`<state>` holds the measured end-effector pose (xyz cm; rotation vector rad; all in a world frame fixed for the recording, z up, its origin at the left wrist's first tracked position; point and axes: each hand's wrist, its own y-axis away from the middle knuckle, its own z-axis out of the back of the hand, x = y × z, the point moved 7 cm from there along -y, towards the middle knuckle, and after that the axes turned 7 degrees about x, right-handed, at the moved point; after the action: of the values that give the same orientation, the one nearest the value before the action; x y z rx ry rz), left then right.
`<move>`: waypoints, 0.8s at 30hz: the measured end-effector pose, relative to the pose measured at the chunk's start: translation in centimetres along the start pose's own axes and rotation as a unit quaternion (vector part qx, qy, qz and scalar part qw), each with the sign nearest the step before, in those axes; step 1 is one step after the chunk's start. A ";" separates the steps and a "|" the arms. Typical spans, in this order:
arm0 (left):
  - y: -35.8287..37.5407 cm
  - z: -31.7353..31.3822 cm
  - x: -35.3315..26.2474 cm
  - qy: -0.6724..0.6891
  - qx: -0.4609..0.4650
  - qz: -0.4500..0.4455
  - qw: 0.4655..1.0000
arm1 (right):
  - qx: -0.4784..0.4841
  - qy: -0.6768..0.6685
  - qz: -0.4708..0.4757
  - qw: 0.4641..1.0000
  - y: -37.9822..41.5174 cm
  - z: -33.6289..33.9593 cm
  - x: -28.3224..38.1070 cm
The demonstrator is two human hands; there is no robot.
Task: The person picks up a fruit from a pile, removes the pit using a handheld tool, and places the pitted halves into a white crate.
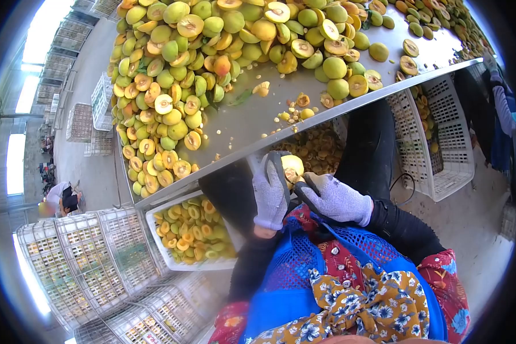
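A halved yellow fruit [292, 164] is between my two gloved hands, its cut face showing. My left hand [271, 188], in a grey glove with dark fingers, is closed round the fruit's left side. On the right, my right hand [334, 196] is closed near the fruit's lower edge; what its fingers grip is too small to make out. Both hands are just off the near edge of a metal table [241, 117], which bears a large heap of green and yellow fruit [178, 69], many of them cut in half.
A white crate [192, 261] of fruit halves stands at lower left, beside stacked crates [86, 258]. Below the table edge lies a pile of pits or scraps [312, 150]. Another white crate [453, 146] is at right. Two other people are at the far left and far right.
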<state>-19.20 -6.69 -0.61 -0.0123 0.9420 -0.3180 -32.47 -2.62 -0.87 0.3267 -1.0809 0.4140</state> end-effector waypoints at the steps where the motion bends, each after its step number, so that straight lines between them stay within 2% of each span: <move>1: 0.0 -0.1 -0.3 0.032 -0.009 0.009 0.999 | -0.015 -0.025 0.041 0.999 0.1 -0.4 -0.2; 3: 0.1 -0.4 -0.9 0.097 -0.029 0.016 0.995 | 0.013 -0.304 0.002 0.953 -0.1 -0.4 -0.3; 4: 0.2 -0.5 -1.1 0.131 -0.038 0.015 0.991 | 0.092 -0.525 -0.128 0.837 0.9 -1.2 -0.8; 5: 0.3 -0.8 -1.0 0.151 -0.028 0.018 0.988 | 0.164 -0.699 -0.247 0.650 2.3 -2.5 0.0; 6: 0.4 -1.1 -0.9 0.173 -0.018 0.022 0.985 | 0.183 -0.768 -0.217 0.574 2.5 -3.3 0.6; 7: 0.4 -1.4 -0.7 0.194 -0.008 0.026 0.981 | 0.219 -0.832 -0.194 0.471 2.6 -4.2 0.8; 8: 0.3 -2.0 -0.6 0.287 0.016 0.030 0.957 | 0.252 -0.882 -0.169 0.361 2.5 -4.9 0.7; 9: 0.2 -2.0 -1.0 0.268 0.024 0.002 0.963 | 0.281 -0.917 -0.140 0.246 2.6 -4.9 1.0; 10: 0.1 -2.0 -1.2 0.249 0.032 -0.025 0.968 | 0.277 -0.924 -0.131 0.230 2.7 -5.1 0.9; 12: 0.0 -2.4 -0.9 0.243 0.046 -0.023 0.969 | 0.258 -0.915 -0.153 0.269 2.9 -5.4 0.1; 13: -0.1 -2.8 -0.3 0.256 0.052 0.007 0.965 | 0.248 -0.911 -0.164 0.287 2.9 -5.5 -0.3; 16: -0.1 -4.1 1.8 0.273 0.079 0.059 0.957 | 0.211 -0.875 -0.164 0.405 2.6 -5.4 -1.3; 17: -0.2 -4.5 2.2 0.275 0.090 0.071 0.954 | 0.233 -0.892 -0.156 0.356 2.5 -5.4 -1.2; 18: -0.4 -4.4 1.8 0.263 0.106 0.044 0.958 | 0.254 -0.906 -0.148 0.303 2.5 -5.7 -1.3; 19: -0.7 -4.9 2.2 0.320 0.118 0.071 0.937 | 0.275 -0.917 -0.139 0.252 2.3 -5.6 -1.2; 22: -0.9 -6.4 3.6 0.449 0.143 0.145 0.870 | 0.254 -0.934 -0.132 0.213 1.9 -4.9 -0.9; 24: -1.3 -7.2 4.6 0.482 0.155 0.184 0.842 | 0.242 -0.926 -0.133 0.256 1.5 -5.2 -1.9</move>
<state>-22.78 -8.23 -8.30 0.6816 1.8496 -0.0932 -29.92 0.73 -4.74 1.8682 -3.1681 -0.3026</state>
